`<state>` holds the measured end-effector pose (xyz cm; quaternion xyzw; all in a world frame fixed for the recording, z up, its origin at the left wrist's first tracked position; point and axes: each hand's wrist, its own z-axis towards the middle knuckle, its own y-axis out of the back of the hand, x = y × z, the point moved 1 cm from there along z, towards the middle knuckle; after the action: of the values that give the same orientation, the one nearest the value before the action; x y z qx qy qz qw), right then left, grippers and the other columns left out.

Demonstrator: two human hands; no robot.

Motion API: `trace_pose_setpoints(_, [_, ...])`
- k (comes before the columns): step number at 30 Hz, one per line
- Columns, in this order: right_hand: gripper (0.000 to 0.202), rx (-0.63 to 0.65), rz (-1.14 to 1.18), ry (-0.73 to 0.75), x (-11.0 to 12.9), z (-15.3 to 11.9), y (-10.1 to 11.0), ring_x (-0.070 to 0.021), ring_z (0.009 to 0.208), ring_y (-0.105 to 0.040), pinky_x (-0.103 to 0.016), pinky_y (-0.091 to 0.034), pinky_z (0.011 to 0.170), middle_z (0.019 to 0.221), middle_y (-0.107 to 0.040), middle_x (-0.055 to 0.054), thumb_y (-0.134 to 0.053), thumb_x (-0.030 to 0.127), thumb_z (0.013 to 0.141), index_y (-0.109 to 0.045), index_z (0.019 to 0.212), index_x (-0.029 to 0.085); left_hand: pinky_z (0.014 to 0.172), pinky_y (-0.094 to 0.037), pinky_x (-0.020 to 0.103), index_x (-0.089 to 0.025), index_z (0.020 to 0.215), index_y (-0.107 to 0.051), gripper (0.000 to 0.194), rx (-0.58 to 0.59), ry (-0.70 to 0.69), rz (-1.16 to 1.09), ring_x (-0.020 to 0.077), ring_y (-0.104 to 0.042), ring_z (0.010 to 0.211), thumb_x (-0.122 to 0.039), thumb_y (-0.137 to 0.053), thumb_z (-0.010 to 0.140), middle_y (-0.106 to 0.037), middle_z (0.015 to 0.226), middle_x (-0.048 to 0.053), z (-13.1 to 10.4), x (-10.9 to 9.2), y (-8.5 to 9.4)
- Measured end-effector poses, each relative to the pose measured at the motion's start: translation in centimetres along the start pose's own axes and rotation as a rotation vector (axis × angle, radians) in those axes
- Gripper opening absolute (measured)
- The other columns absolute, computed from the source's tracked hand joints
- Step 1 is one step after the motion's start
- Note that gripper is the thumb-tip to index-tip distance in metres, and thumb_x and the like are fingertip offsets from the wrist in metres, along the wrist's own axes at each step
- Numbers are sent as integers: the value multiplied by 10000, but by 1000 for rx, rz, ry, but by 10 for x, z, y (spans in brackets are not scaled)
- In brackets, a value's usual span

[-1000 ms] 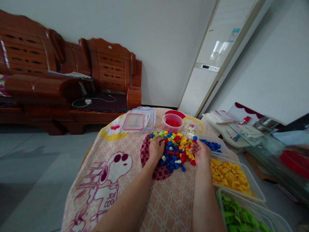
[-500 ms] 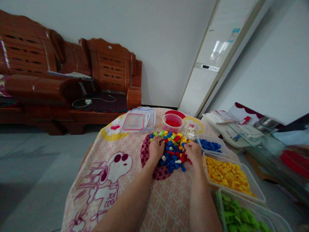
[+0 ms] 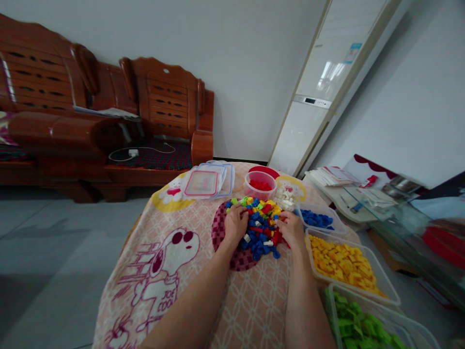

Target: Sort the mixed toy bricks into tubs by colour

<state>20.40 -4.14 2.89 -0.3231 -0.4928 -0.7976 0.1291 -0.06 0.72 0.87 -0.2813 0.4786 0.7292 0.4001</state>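
A mixed heap of toy building bricks in blue, red, yellow, green and white lies in the middle of the cloth-covered table. At its left edge is my left hand, fingers curled in against the bricks; whatever they hold is hidden. My right hand rests at the heap's right side, its fingers apart and their tips touching the bricks. Close by on the right, a clear box contains blue bricks. Behind the heap, a round tub holds red bricks, and white bricks lie beside it.
Nearer me on the right are a box of yellow bricks and a box of green bricks. Clear lids are stacked at the back left. A red lid lies behind the tub. A glass-topped table stands at the right.
My right hand's fingers have spread from a closer pinch at the heap's right edge. My left hand has stayed nearly where it was.
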Motion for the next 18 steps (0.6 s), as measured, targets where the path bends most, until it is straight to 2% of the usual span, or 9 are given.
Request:
trace_pose_setpoints(8, [259, 32, -12, 52, 9, -3, -1, -183, 633, -611, -271, -453, 602, 630, -650, 4, -593, 330, 705, -700, 909, 209, 965, -503, 360, -165, 927, -728, 188, -10, -10, 8, 209, -628, 1056, -197, -565, 839, -674, 1121, 98, 0, 2, -2])
trace_pose_setpoints(14, [188, 18, -91, 60, 16, -5, 1, -175, 613, -594, -274, -434, 603, 645, -649, -9, -603, 361, 691, -668, 770, 203, 959, -505, 362, -145, 923, -728, 185, -8, -1, 8, 217, -632, 1050, -179, -570, 834, -673, 1116, 116, -1, -1, 0])
trace_pose_setpoints(18, [257, -49, 75, -9, 11, 0, 0, -182, 592, -608, -276, -464, 566, 638, -658, -28, -619, 416, 684, -673, 779, 183, 955, -509, 358, -159, 918, -724, 177, -12, -14, -6, 212, -630, 1049, -181, -572, 831, -675, 1110, 104, -1, -1, 0])
